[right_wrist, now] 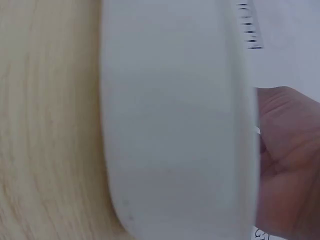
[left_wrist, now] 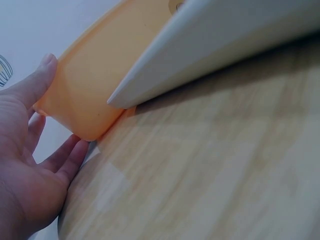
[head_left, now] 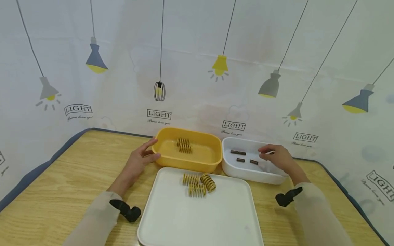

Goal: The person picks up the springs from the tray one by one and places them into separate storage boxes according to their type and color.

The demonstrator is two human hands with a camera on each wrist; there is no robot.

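My left hand (head_left: 137, 162) touches the left end of a yellow plastic bin (head_left: 187, 163), its thumb by the near wall and its other fingers at the end. Two brass-coloured coil springs (head_left: 184, 146) lie in that bin. Over the right part of a white bin (head_left: 255, 176) is my right hand (head_left: 278, 157), fingertips bent downward. Several short dark brown cylinders (head_left: 240, 160) lie on the white bin's floor. In the right wrist view the bin's wall hides the fingertips, so whether they hold anything cannot be told.
A white tray (head_left: 200, 218) lies in front of the bins, with three brass-coloured springs (head_left: 197, 190) near its far edge. Under everything is a wood-grain table (head_left: 77, 177). Behind stands a pale curtain (head_left: 191, 68) printed with lamps.
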